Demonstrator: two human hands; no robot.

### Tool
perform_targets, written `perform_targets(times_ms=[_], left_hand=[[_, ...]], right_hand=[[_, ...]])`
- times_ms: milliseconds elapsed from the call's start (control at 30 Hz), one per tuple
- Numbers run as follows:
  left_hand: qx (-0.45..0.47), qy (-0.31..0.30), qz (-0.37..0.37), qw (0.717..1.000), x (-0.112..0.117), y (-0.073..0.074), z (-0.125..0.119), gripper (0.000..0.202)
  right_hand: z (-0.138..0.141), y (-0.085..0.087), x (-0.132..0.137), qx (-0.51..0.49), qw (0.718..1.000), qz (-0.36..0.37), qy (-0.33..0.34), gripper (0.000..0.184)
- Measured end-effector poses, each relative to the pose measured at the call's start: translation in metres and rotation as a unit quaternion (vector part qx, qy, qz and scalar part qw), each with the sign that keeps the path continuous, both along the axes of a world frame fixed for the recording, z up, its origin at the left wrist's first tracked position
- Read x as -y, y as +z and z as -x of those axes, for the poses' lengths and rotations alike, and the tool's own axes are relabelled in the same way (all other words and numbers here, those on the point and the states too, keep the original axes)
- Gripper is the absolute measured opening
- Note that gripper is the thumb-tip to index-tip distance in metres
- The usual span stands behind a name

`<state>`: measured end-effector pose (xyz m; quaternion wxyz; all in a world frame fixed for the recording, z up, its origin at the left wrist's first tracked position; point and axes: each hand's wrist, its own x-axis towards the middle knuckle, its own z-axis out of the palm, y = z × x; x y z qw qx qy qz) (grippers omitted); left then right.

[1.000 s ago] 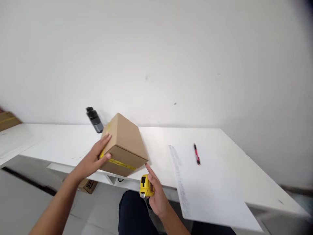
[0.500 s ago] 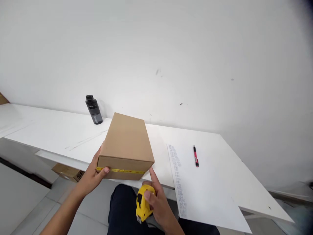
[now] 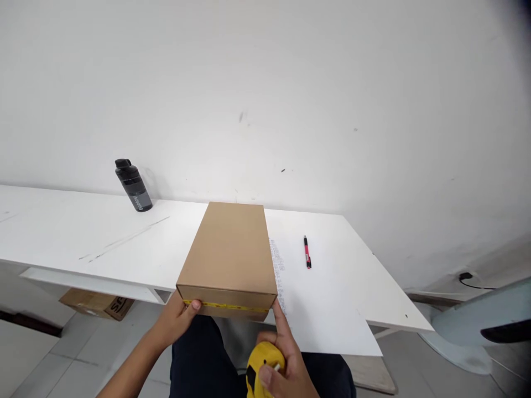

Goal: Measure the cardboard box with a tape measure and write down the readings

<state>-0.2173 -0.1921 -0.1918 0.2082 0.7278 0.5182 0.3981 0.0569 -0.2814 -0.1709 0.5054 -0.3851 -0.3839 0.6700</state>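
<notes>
A brown cardboard box (image 3: 230, 251) lies on the white table (image 3: 83, 237), its near end over the front edge. A yellow measuring tape blade (image 3: 226, 305) runs across the box's near face. My left hand (image 3: 179, 320) pinches the blade's end against the box's left front corner. My right hand (image 3: 286, 362) grips the yellow tape measure case (image 3: 260, 373) below the table edge, with its index finger touching the box's right front corner.
A printed sheet of paper (image 3: 327, 298) lies right of the box with a red pen (image 3: 307, 252) on it. A black bottle (image 3: 133, 185) stands by the wall. Another cardboard box (image 3: 96, 304) sits on the floor under the table.
The box has turned so its long side points away from me and has slid toward the front edge. The tape now lies straight across its near face; my right hand dropped lower.
</notes>
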Motion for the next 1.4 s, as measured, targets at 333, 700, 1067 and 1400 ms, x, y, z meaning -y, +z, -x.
perform_targets(times_ms=[333,700,1067,1400], left_hand=[[-0.022,0.106,-0.061,0.992,0.023,0.005,-0.017,0.070],[-0.102,-0.084,-0.454,0.881,0.097,0.014,-0.102,0.021],[-0.221,-0.073,-0.430,0.872,0.085,0.065,-0.063,0.043],[-0.329,0.141,-0.555,0.751,0.009,0.133,0.037,0.057]], right_hand=[[-0.027,-0.004,0.003,-0.017,0.997,-0.073,0.013,0.113],[0.006,0.004,0.027,-0.059,0.978,-0.082,-0.181,0.071],[-0.005,0.029,0.008,0.080,0.945,-0.228,-0.221,0.051],[-0.074,0.079,-0.084,0.190,0.844,-0.401,-0.302,0.052]])
